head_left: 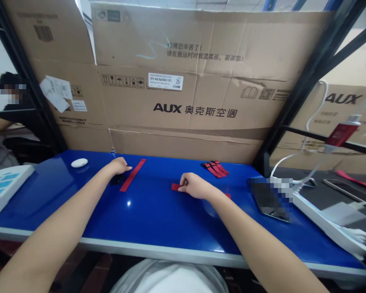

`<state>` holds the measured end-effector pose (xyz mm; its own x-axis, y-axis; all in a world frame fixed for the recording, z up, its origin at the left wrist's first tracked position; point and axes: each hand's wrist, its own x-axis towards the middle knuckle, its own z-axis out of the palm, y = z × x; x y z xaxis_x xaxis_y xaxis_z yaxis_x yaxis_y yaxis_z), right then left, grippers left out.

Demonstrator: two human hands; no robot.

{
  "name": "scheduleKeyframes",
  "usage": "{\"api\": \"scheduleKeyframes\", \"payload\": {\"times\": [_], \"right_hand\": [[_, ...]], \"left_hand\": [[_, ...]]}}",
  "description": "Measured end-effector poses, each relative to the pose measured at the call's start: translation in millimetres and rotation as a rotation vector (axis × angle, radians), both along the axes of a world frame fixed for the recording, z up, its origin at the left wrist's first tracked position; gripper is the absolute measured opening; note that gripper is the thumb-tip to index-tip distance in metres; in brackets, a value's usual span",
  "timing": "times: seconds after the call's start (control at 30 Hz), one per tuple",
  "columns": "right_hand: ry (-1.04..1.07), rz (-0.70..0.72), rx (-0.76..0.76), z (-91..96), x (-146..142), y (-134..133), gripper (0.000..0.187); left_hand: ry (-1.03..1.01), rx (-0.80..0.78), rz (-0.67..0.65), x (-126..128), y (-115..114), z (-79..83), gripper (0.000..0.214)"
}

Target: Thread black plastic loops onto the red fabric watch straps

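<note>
My left hand (118, 166) is over the left part of the blue table, its fingers curled together; what they hold, if anything, is hidden. Just below it lie some small black pieces (118, 179), partly covered by the hand. A flat red strip (133, 175) lies slantwise to the right of that hand. Closer to the middle, my right hand (195, 186) pinches another red strip (175, 186), whose left end sticks out past the fingertips. A bit of red also shows beyond the right wrist; whether it is the same strip, I cannot tell.
Several red strips with black parts (216, 169) lie at the back right of the table (146, 219). A white oval object (79, 163) is at the back left. A phone (271, 203) and a white power strip (326, 224) lie right. Cardboard (183, 142) stands behind; a person sits far left.
</note>
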<state>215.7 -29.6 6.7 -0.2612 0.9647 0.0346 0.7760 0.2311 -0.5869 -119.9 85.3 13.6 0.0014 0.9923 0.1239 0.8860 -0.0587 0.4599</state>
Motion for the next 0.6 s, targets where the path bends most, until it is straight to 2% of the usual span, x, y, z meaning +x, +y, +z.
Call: {"api": "scheduleKeyframes", "payload": {"times": [0.1,0.17,0.23,0.3,0.37,0.47,0.6], "right_hand": [[0.094,0.029,0.079,-6.8,-4,5,0.005],[0.17,0.069,0.124,-8.6,-6,6,0.009],[0.281,0.108,0.102,-8.3,-7,6,0.011],[0.364,0.144,0.048,-6.6,-9,4,0.012],[0.38,0.178,0.054,-4.9,-9,2,0.014],[0.358,0.224,0.133,-3.5,-10,0,0.016],[0.362,0.258,0.149,-1.9,-9,0,0.018]], "left_hand": [[0.048,0.045,0.086,5,-1,1.0,0.02],[-0.055,0.094,0.083,17,-8,2.6,0.019],[-0.335,0.105,-0.013,35,-21,3.5,0.027],[-0.687,0.023,-0.222,58,-38,3.1,0.039],[-0.907,-0.049,-0.386,81,-55,1.4,0.045],[-1.022,-0.168,-0.494,107,-76,-2.1,0.043],[-1.039,-0.269,-0.553,117,-88,-5.0,0.038]]}}
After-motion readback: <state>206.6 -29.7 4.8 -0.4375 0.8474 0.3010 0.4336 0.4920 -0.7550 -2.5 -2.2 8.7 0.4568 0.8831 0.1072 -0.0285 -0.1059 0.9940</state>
